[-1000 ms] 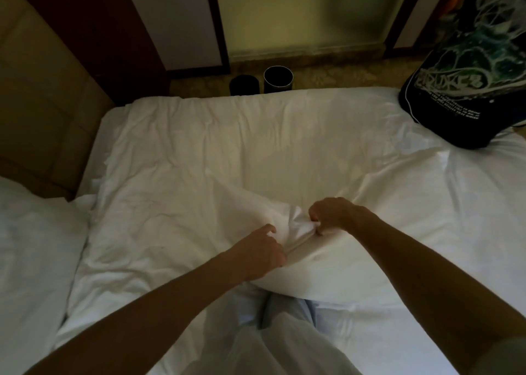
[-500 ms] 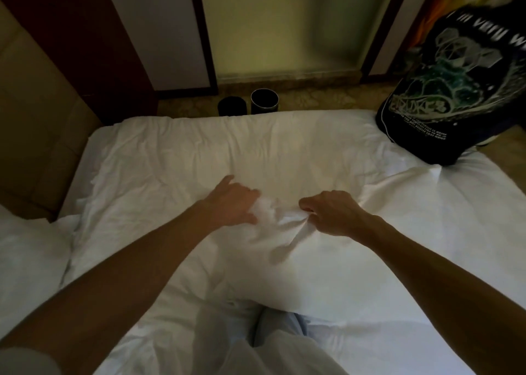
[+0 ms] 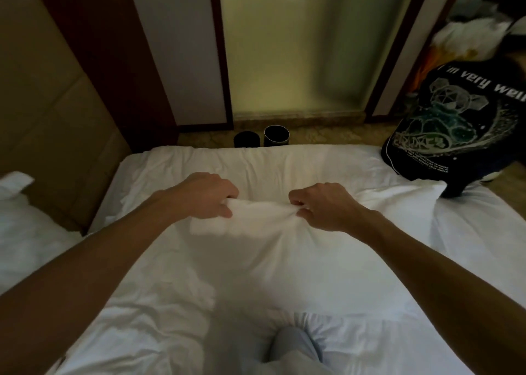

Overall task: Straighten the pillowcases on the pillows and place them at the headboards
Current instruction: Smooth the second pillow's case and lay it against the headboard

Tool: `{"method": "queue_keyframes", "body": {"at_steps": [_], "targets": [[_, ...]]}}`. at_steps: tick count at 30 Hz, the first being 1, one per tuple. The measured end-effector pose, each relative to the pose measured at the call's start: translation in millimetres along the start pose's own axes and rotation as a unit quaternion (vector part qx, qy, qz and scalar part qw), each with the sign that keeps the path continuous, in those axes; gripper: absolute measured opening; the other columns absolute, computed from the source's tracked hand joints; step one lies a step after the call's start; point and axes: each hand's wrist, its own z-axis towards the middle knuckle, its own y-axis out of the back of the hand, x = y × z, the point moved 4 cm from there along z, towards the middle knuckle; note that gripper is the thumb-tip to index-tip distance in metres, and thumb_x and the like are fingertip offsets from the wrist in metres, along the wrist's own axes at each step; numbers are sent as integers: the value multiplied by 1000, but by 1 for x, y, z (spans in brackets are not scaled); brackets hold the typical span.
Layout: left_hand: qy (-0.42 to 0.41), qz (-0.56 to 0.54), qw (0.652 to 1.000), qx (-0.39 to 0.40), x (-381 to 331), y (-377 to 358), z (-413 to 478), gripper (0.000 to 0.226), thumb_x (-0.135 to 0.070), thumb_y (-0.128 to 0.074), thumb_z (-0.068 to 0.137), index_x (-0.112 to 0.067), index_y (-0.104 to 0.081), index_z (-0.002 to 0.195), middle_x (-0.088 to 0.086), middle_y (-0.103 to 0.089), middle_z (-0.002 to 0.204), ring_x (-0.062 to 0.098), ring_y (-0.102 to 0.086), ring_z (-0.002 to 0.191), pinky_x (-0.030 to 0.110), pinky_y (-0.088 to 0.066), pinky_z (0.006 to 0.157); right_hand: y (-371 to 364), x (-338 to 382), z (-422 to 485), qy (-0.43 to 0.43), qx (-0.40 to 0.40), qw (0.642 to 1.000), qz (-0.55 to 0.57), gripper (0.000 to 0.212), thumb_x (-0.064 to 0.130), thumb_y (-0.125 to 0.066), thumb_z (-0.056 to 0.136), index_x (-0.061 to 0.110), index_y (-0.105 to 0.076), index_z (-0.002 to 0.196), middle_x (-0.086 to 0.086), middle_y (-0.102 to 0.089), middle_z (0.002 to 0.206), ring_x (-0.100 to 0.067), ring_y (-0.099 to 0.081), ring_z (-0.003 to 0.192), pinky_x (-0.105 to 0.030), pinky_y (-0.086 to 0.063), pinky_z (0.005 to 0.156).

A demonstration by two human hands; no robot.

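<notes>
Bare bedsheet (image 3: pixel 170 175) lies open leftward; black printed bag (image 3: pixel 444 130) blocks the right.

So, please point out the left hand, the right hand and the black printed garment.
left hand (image 3: pixel 209 197): head view, on the back of the hand.
right hand (image 3: pixel 324 207): head view, on the back of the hand.
black printed garment (image 3: pixel 455 130): head view, on the printed front.

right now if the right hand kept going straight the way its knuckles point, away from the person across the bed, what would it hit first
Probably nothing solid: past the right hand lies only white bedding up to the far edge. Beyond it on the floor stands a dark cylindrical bin, roughly in line, though depth is hard to judge.
</notes>
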Motion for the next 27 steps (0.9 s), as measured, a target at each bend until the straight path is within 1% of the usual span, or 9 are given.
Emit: {"method": "queue_keyframes", "body": {"at_steps": [2,4,6,10,15,19,21,24,27], "targets": [[22,10,1000,4,6,-7,-16,14,-42,-62,91,-30,-58,95,-13,-54,84,11,-53,81,29,-35,67,-6,21,5,10,12,1000,6,12,28,-57,91,30,-47,85,11,-58,74,-13,-55,66,-29,-43,59],[48,4,999,2,10,-24,-29,12,-39,-62,91,-30,-53,91,-10,-57,86,14,-55,82,29,-38,67,-21,36,8,13,25,1000,12,9,29,-56,92,29,-48,88,8,-60,78,-15,-55,67,-29,-40,60],[67,-1,998,-10,11,-48,-38,12,-37,-60,91,-28,-52,93,-5,-62,96,18,-59,87,30,-41,71,-39,45,11,5,44,999,15,6,29,-54,93,25,-51,97,4,-64,86,-18,-56,71,-30,-41,63],[85,23,993,-82,9,-80,-45,17,-33,-58,94,-23,-55,107,-2,-62,109,21,-60,101,34,-42,85,-63,52,20,-8,69,997,19,17,28,-55,93,20,-49,107,0,-66,98,-21,-62,84,-32,-45,69],[106,46,984,-136,15,-84,-45,19,-37,-59,93,-24,-54,107,-3,-64,107,21,-61,99,34,-39,85,-66,47,28,-18,58,998,17,25,31,-59,93,18,-48,111,-2,-66,101,-23,-63,88,-30,-42,70],[96,38,986,-132,14,-86,-42,21,-38,-59,92,-23,-55,106,-3,-65,104,21,-62,97,34,-38,83,-69,41,24,-31,64,997,26,25,34,-59,93,18,-51,111,-1,-68,100,-22,-64,85,-31,-46,71],[84,32,990,-113,13,-88,-41,20,-37,-59,92,-23,-54,105,-2,-65,103,22,-62,95,33,-36,79,-73,39,20,-39,77,996,39,25,35,-59,92,18,-55,110,0,-68,99,-19,-63,83,-31,-48,72],[63,18,996,-62,9,-94,-40,17,-32,-57,92,-21,-53,104,0,-63,103,23,-61,94,31,-32,72,-77,35,15,-55,94,991,74,22,34,-60,91,19,-60,107,2,-68,98,-16,-61,81,-27,-42,68],[60,34,997,-41,3,-96,-37,17,-24,-54,92,-18,-54,108,3,-63,106,26,-61,97,32,-33,72,-81,34,12,-59,97,990,87,18,31,-61,90,19,-62,103,3,-68,96,-15,-59,77,-25,-41,65]]}}
